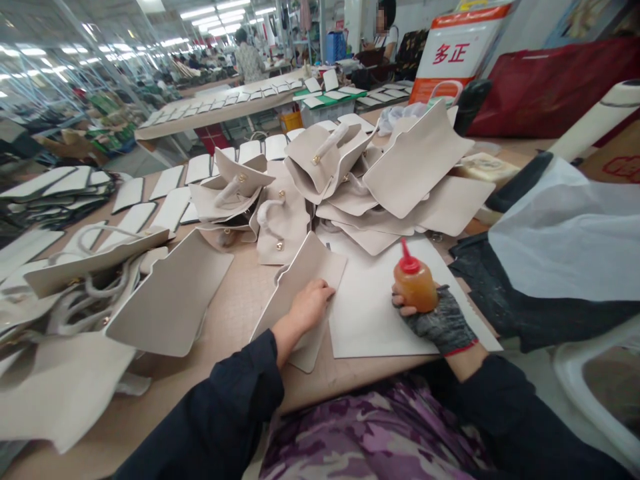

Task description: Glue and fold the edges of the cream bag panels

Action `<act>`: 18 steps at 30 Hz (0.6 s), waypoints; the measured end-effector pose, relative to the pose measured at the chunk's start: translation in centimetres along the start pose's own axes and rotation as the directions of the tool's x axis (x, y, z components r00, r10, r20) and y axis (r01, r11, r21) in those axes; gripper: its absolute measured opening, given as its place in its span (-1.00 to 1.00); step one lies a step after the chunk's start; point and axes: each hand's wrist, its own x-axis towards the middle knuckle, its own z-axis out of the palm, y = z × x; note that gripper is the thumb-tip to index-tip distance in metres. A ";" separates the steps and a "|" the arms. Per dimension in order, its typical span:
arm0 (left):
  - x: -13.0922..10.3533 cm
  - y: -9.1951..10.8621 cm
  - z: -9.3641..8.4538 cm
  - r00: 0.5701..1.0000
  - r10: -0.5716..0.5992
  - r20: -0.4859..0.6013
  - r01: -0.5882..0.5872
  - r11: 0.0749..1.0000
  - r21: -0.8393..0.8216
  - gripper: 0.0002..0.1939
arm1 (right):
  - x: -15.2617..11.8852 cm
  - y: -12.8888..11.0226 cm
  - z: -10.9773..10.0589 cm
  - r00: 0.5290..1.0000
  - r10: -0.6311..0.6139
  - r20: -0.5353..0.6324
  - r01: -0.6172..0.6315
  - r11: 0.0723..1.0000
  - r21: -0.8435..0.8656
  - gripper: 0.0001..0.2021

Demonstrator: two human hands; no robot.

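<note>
Head view, lower centre: your left hand (311,305) presses flat on the beige panel (300,293), your gloved right hand (440,323) grips the glue bottle (415,283); no glue visible yet.

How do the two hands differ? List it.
The left hand is bare; the right hand wears a dark knit glove. The left hand lies flat on a beige panel; the right hand grips an amber squeeze bottle upright. Both come out of dark sleeves.

Left hand (311,303) bare, palm down, fingers curled; right hand (434,319) gloved, clenched, both sleeves dark
</note>
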 end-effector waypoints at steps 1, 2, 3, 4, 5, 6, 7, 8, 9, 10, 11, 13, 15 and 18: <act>0.2 -0.1 -0.3 0.999 0.019 0.026 -0.020 0.999 0.035 -0.70 | 0.3 0.3 0.0 0.999 0.044 0.023 -0.046 0.994 0.095 -0.65; 0.5 -0.1 -0.7 0.998 0.032 0.052 -0.035 0.998 0.061 -0.67 | 0.5 0.7 0.0 0.997 0.068 0.034 -0.073 0.981 0.181 -0.62; 0.9 -0.3 -1.0 0.996 0.039 0.077 -0.045 0.996 0.081 -0.62 | 0.7 1.1 0.0 0.996 0.075 0.041 -0.083 0.963 0.257 -0.59; 1.4 -0.4 -1.3 0.994 0.036 0.106 -0.046 0.994 0.098 -0.55 | 0.8 1.5 0.0 0.997 0.067 0.044 -0.077 0.946 0.314 -0.56; 2.0 -0.5 -1.6 0.989 0.028 0.143 -0.044 0.993 0.112 -0.47 | 0.8 1.8 0.0 0.998 0.053 0.041 -0.064 0.939 0.337 -0.54; 2.6 -0.7 -1.9 0.982 0.022 0.187 -0.045 0.992 0.121 -0.39 | 0.8 2.1 -0.1 0.998 0.046 0.040 -0.057 0.939 0.340 -0.53; 3.2 -0.8 -2.2 0.973 0.023 0.232 -0.053 0.991 0.124 -0.31 | 0.8 2.2 -0.1 0.998 0.042 0.040 -0.053 0.941 0.336 -0.53; 3.7 -0.8 -2.5 0.961 0.030 0.274 -0.066 0.990 0.121 -0.24 | 0.7 2.4 -0.1 0.998 0.040 0.041 -0.051 0.943 0.328 -0.53; 4.0 -0.8 -2.7 0.951 0.035 0.309 -0.074 0.991 0.115 -0.18 | 0.6 2.4 -0.1 0.998 0.041 0.043 -0.052 0.946 0.320 -0.53; 4.2 -0.8 -2.8 0.942 0.042 0.332 -0.082 0.991 0.106 -0.15 | 0.6 2.4 -0.1 0.998 0.040 0.046 -0.052 0.949 0.312 -0.53; 4.0 -0.8 -2.9 0.938 0.049 0.342 -0.087 0.992 0.096 -0.14 | 0.5 2.4 -0.1 0.998 0.038 0.049 -0.051 0.951 0.305 -0.52; 3.0 -0.6 -2.8 0.940 0.069 0.334 -0.103 0.991 0.083 -0.18 | 0.5 2.3 -0.1 0.998 0.035 0.053 -0.049 0.954 0.295 -0.51; 1.0 -0.6 -2.3 0.949 0.098 0.299 -0.131 0.987 0.092 -0.25 | 0.5 2.3 0.0 0.998 0.042 0.051 -0.055 0.956 0.288 -0.53; -2.4 -0.6 -1.4 0.956 0.159 0.246 -0.191 0.975 0.115 -0.41 | 0.6 2.2 0.0 0.997 0.054 0.049 -0.066 0.956 0.285 -0.59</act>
